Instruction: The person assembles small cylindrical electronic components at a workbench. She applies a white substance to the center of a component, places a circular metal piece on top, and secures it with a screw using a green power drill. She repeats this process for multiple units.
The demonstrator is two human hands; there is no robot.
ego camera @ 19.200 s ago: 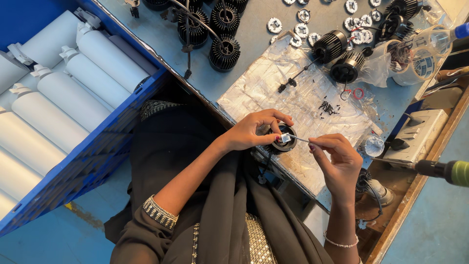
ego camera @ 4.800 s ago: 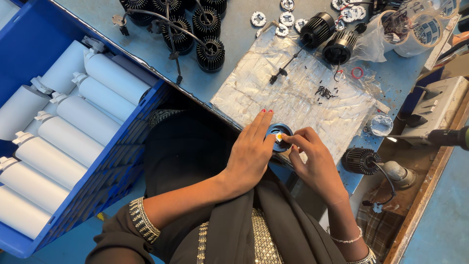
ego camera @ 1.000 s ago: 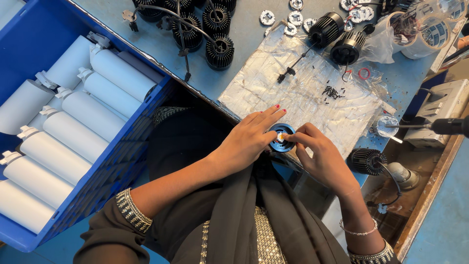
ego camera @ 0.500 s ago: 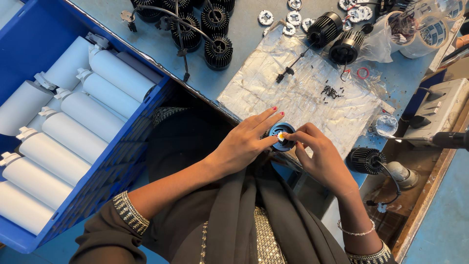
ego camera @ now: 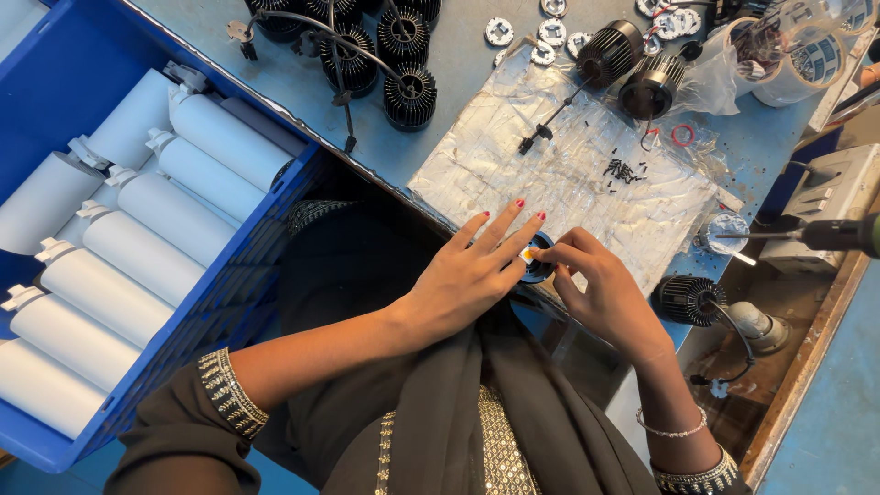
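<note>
Left hand (ego camera: 467, 275) — fingers spread and laid over the ring (ego camera: 536, 258), thumb and forefinger pinching its near edge; I logged it as gripping, not flat. Right hand (ego camera: 600, 289) — fingers curled in from the other side, tips on the ring's rim; whether they also held a small part I could not tell.

Ring: a small black round piece with a pale centre and a spot of orange, held between both hands at the near edge of the foil sheet (ego camera: 568, 170), just off the bench edge.

Nearby: loose black screws (ego camera: 623, 170) on the foil; finned black heat sinks (ego camera: 408, 92) with trailing leads further back; small white discs (ego camera: 500, 32) beyond; one more heat sink (ego camera: 687, 298) to my right, below the bench; a driver (ego camera: 825, 236) hanging at the right, its bit pointing in; a blue crate (ego camera: 211, 312) of white tubes (ego camera: 147, 257) on my left.

Step, as I judged it: seating or aligning something in the ring's centre. The next move would call for a steady left-hand grip and fine fingertip work from the right — small parts, easily dropped.
</note>
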